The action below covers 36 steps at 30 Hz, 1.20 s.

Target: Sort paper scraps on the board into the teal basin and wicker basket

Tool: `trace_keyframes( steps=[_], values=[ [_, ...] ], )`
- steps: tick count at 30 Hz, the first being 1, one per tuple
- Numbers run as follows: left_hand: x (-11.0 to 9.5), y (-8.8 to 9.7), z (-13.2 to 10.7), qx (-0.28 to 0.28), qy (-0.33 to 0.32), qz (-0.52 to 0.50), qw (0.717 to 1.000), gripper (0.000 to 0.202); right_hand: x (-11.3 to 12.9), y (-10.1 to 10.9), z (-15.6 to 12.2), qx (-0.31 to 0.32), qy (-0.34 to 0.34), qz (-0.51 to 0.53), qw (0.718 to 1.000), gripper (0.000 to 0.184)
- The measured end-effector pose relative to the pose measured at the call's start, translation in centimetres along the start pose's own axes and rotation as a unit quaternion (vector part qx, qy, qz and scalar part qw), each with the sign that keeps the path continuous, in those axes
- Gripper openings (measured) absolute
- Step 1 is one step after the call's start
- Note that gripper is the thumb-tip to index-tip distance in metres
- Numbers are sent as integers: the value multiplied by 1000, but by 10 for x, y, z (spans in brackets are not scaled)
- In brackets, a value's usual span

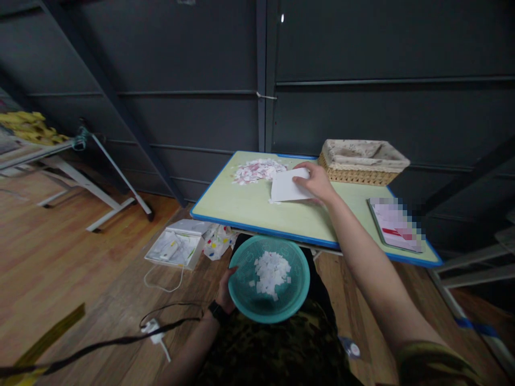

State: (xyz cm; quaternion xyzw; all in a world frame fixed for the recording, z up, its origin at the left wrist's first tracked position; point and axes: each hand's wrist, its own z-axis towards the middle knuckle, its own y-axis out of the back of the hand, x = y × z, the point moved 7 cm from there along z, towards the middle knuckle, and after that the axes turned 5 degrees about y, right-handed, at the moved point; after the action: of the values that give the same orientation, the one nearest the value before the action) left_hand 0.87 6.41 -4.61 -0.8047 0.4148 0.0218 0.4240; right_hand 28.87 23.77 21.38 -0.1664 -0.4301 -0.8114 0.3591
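My left hand (227,289) grips the rim of a teal plastic colander (298,289) just below the table's front edge. Small white paper pieces (271,272) lie heaped in the colander. Over the light green tabletop (225,201), my right hand (316,182) is closed on a white card (287,187), thumb on its face. The card's lower edge is at the tabletop near a few small scraps. Behind and left of it spreads a pile of white and pinkish paper scraps (257,170).
A lined wicker basket (362,174) stands at the table's back right, with a clear-edged tray or tablet (396,230), partly blurred out, in front. An open white box (177,249) and a power strip with cables (153,328) lie on the floor at left.
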Motion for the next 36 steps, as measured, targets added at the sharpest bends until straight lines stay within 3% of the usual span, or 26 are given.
trace_keyframes(
  steps=[8,19,24,36],
  values=[
    [0,2,1,1,-7,-8,1000,12,2,2,-2,-35,-1,-36,999,35],
    [-1,3,2,9,-8,-7,1000,14,7,3,-3,-36,19,-83,996,35],
    [1,1,3,14,11,-17,1000,13,7,2,-2,-25,25,-58,998,33],
    [3,4,2,-10,13,1,1000,15,9,2,-4,-25,35,-103,994,36]
  ],
)
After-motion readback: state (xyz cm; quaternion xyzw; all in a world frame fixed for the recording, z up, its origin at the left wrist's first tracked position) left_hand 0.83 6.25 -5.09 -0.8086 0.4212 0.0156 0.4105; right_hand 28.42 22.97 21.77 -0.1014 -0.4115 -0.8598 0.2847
